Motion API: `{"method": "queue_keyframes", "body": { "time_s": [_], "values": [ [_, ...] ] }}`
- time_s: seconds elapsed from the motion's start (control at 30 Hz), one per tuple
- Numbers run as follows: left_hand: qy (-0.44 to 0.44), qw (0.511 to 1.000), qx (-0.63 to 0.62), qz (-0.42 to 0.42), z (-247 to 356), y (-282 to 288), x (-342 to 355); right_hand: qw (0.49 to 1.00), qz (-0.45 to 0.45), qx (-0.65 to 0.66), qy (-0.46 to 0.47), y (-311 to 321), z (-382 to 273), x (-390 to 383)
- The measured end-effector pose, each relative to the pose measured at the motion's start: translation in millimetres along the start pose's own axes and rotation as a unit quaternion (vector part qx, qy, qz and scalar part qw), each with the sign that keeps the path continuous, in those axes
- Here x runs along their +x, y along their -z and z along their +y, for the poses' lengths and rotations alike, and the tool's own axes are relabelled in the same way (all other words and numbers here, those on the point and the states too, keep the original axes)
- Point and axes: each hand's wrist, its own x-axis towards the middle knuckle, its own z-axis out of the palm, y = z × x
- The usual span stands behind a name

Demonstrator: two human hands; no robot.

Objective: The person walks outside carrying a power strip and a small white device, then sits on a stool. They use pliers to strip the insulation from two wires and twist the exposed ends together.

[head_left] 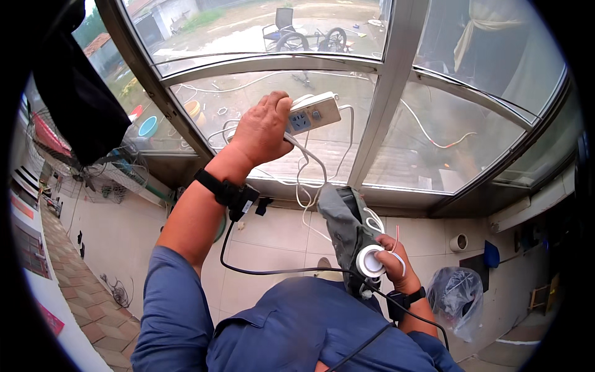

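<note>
My left hand grips a beige power strip with sockets, held up against the glass of the lower window pane. White cables hang from around that hand in loops. Low on the right, my right hand is closed around a white ring-shaped object, possibly a tape roll, with short white and pink strands by the fingers. A crumpled grey-green cloth bag with white cable in it hangs beside that hand, partly behind the roll; whether my fingers grip it too I cannot tell.
A metal-framed window faces a yard with a chair and wheels. Dark cloth and a wire cage are at left. A plastic bag, small pot and blue dustpan-like object lie at right on the tiled floor.
</note>
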Motion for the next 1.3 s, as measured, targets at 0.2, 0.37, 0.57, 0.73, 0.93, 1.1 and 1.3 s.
{"method": "queue_keyframes", "body": {
  "time_s": [0.2, 0.37, 0.57, 0.73, 0.93, 1.1, 1.3],
  "values": [
    [-0.090, 0.993, 0.011, 0.076, -72.2, -59.1, 94.8, 0.989, -0.056, -0.136, 0.007, -22.9, -32.4, 121.0],
    [-0.130, 0.987, -0.025, 0.087, -119.6, -100.5, 127.9, 0.984, -0.013, -0.170, 0.049, -52.4, -40.1, 205.3],
    [-0.149, 0.980, -0.045, 0.121, -176.1, -145.2, 183.2, 0.991, 0.045, -0.119, 0.046, -82.9, -36.5, 296.3],
    [-0.110, 0.986, -0.021, 0.122, -232.3, -174.8, 240.2, 0.990, 0.012, -0.135, 0.043, -97.4, -76.8, 370.5],
    [-0.049, 0.988, 0.083, 0.117, -313.4, -199.2, 304.3, 0.996, 0.049, -0.062, 0.050, -82.1, -83.9, 461.1],
    [0.015, 0.986, 0.138, 0.096, -368.8, -218.2, 325.0, 0.999, 0.019, -0.033, 0.019, -51.4, -98.8, 519.8],
    [0.085, 0.971, 0.206, 0.083, -446.4, -232.3, 347.0, 0.996, 0.076, 0.014, 0.036, -12.3, -107.7, 581.4]
  ]
}}
